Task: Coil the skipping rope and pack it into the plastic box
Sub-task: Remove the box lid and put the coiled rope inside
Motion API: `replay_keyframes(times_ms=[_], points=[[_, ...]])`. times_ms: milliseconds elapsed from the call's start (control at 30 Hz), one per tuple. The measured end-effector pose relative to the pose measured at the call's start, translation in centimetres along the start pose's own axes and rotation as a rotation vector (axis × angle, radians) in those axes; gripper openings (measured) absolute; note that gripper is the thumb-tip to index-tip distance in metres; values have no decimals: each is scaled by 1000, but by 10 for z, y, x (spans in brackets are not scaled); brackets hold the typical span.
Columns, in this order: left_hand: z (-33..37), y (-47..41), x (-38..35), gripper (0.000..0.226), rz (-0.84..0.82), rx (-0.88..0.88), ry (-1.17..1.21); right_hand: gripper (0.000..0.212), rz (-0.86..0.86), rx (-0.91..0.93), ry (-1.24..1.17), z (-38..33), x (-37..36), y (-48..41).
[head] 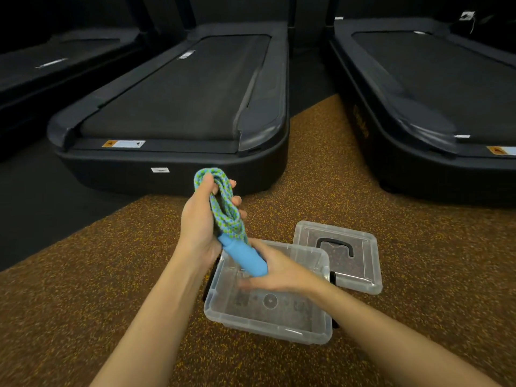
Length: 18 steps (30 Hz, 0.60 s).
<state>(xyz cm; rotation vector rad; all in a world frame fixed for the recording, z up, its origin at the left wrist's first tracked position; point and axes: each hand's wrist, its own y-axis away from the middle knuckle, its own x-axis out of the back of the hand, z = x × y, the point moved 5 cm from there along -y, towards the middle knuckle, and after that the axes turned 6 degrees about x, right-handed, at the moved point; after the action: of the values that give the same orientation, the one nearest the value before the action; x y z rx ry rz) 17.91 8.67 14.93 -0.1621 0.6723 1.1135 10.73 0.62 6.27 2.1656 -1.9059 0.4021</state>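
The skipping rope (223, 205) is a blue-and-green braided cord, folded into a bundle of several loops. My left hand (199, 224) grips that bundle, thumb pressed on its top. A blue handle (245, 259) sticks out of the bundle's lower end, and my right hand (275, 272) holds it from below. Both hands hover over the far left corner of the clear plastic box (268, 328), which stands open on the floor with nothing in it.
The box's clear lid (360, 280), with a black handle, lies flat on the speckled brown floor just behind and right of the box. Black treadmills (178, 107) stand beyond the hands, another (435, 96) at the right.
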Motion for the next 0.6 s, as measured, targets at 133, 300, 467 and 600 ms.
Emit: replay_keyframes(times_ms=[133,300,467,600], points=[[-29,-5,24,43,67,65,-116,46,-1,-78,394,30,11,0],[-67,-13,52,33,59,224,-330,38,-78,-149,750,58,15,2],[-91,-18,68,25,5,299,-686,47,-172,-222,860,75,9,4],[-110,-32,80,29,-64,302,-1141,51,-216,-290,909,89,3,3]])
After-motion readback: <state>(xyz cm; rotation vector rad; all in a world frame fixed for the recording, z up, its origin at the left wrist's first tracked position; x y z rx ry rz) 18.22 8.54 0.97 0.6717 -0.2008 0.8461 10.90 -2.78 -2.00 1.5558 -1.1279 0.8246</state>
